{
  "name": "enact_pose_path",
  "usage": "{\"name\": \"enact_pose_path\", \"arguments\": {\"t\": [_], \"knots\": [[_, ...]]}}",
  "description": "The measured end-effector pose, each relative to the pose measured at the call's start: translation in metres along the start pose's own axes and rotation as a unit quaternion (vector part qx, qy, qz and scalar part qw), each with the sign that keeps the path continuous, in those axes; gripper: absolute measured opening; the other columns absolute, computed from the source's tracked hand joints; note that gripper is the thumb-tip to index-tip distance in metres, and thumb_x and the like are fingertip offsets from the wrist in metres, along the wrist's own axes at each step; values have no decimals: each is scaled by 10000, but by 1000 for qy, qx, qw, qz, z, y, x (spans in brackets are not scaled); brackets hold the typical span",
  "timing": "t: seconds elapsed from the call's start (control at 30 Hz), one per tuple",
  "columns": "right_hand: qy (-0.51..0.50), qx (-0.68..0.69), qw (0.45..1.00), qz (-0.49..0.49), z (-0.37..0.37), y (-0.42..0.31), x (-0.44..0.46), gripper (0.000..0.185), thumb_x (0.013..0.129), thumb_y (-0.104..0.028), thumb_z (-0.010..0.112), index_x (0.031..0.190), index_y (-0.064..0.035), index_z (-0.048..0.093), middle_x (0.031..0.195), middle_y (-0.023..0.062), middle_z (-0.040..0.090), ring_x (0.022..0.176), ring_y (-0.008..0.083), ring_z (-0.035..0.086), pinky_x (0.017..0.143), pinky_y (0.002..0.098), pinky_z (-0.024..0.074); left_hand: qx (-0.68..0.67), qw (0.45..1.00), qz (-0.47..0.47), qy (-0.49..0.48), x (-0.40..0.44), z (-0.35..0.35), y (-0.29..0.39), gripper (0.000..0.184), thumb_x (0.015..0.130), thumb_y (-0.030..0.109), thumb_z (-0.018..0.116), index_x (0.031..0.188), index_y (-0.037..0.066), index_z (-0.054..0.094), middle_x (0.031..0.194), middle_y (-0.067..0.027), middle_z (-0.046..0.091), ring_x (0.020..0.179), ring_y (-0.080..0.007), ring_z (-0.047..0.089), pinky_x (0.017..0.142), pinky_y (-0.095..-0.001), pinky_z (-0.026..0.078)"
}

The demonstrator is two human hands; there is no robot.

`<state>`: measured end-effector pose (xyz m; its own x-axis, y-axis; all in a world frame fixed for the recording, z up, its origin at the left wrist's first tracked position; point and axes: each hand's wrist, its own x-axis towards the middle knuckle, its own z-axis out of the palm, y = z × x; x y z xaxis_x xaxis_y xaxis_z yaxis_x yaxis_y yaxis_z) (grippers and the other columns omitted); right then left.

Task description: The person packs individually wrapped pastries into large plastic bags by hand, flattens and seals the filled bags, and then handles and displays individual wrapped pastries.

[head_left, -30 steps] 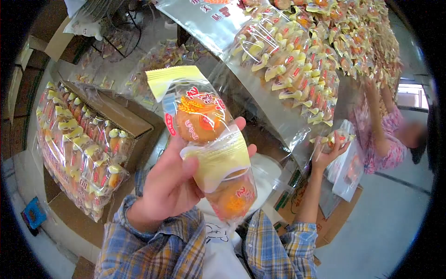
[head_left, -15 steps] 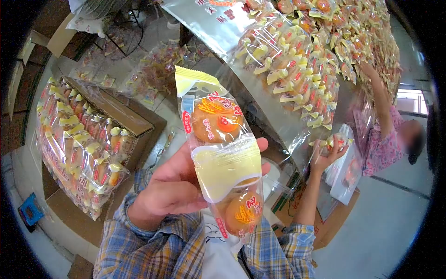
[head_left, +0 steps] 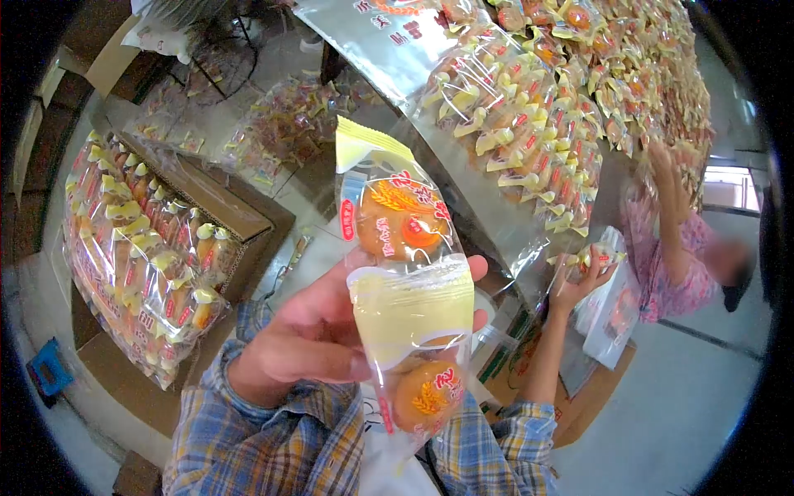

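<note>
My left hand [head_left: 310, 331] is closed round a strip of two joined, clear-and-yellow wrapped cakes [head_left: 411, 302], held upright close to the camera. One round golden cake shows in the upper packet and another in the lower one, with red lettering and a wheat print. The fingers pass behind the strip, and two fingertips show at its right edge. Off to the right, my right hand [head_left: 575, 289] grips another wrapped cake [head_left: 589, 259] beside the table's edge.
Bagged rows of wrapped cakes [head_left: 529, 140] lie on the metal table [head_left: 372, 50], with a heap of loose packets [head_left: 653, 74] behind. At left, a cardboard box [head_left: 252, 223] holds a full bag of cakes [head_left: 141, 256]. A co-worker [head_left: 674, 264] reaches into the heap.
The strip of cakes in my left hand has shifted slightly right. My right hand keeps its hold. The co-worker's arms have moved, with both now raised towards the heap.
</note>
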<state>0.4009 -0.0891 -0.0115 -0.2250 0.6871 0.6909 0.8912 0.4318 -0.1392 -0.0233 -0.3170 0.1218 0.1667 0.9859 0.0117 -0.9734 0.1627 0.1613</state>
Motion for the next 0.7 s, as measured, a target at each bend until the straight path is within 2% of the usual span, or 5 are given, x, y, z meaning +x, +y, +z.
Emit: {"name": "enact_pose_path", "arguments": {"t": [0.2, 0.4, 0.5, 0.6, 0.7], "knots": [[-8, 4, 1000, 19, -2, -4, -1, 636, 784, -181, 844, 1370, -156, 600, 1598, 240, 175, 1490, 403, 243, 1111, 466, 404, 17, 999, -14, -37, 2, -5, 1, 919, 828, -156, 477, 1626, 139, 129, 1633, -225, 269, 1463, -406, 371, 1170, -526, 337], [6, 68, 997, 37, 1, -3, -2, 642, 744, -220, 883, 1332, -142, 638, 1601, 265, 176, 1513, 443, 164, 1200, 555, 240, 29, 998, -44, -21, -2, -7, 3, 884, 834, -190, 477, 1603, 133, 187, 1631, -220, 275, 1458, -390, 383, 1160, -520, 361], [-9, 27, 999, 22, -1, -1, -2, 652, 775, -153, 840, 1378, -152, 595, 1594, 236, 173, 1422, 385, 361, 1061, 445, 457, 32, 998, -59, -9, -1, -3, 6, 852, 844, -208, 465, 1585, 140, 227, 1633, -218, 271, 1457, -380, 387, 1151, -508, 378], [-7, 16, 1000, 21, 0, 0, -2, 649, 776, -145, 837, 1378, -146, 594, 1589, 237, 175, 1382, 371, 412, 1023, 428, 492, 40, 997, -55, -22, 1, -6, 5, 874, 851, -216, 461, 1597, 161, 207, 1635, -213, 270, 1455, -378, 389, 1140, -501, 395], [6, 95, 994, 61, 4, -2, -2, 629, 753, -225, 872, 1333, -154, 637, 1598, 260, 186, 1504, 439, 196, 1191, 528, 272, 37, 997, -67, -1, -2, -8, 5, 928, 850, -216, 483, 1623, 167, 140, 1635, -201, 276, 1461, -363, 383, 1142, -486, 394]]}}
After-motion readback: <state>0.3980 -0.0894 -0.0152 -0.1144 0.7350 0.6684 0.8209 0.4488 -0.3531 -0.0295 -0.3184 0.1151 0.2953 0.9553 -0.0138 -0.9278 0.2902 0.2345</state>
